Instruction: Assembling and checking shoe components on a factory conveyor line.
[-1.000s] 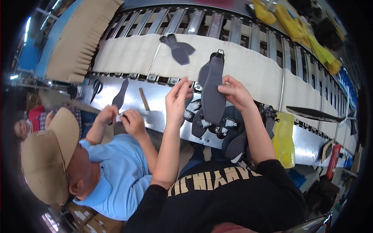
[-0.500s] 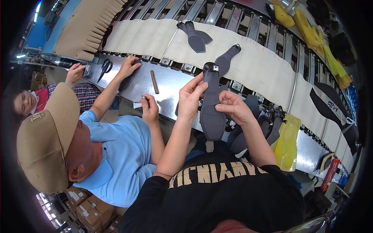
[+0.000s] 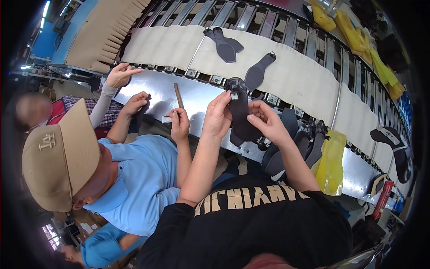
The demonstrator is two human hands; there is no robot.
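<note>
A dark grey shoe sole with a glossy black heel end hangs tilted in front of me, above the metal ledge. My left hand is closed around its left edge near the heel, thumb on the face beside a small whitish patch. At the opposite edge is my right hand, fingers curled and thumb against the sole. Just beyond, one sole lies on the cream conveyor belt. Two overlapping soles lie farther left. Several dark soles are bunched beside my right forearm.
A yellow translucent shoe-shaped piece is right of the bunched soles. At my left, a co-worker in a blue shirt works at the metal ledge, where a brown stick lies. A black shoe part is at far right.
The sole in my hands has tilted and its plain dark face now shows. My right hand has shifted slightly up its edge. The black part at far right has moved. Co-workers' hands have moved.
</note>
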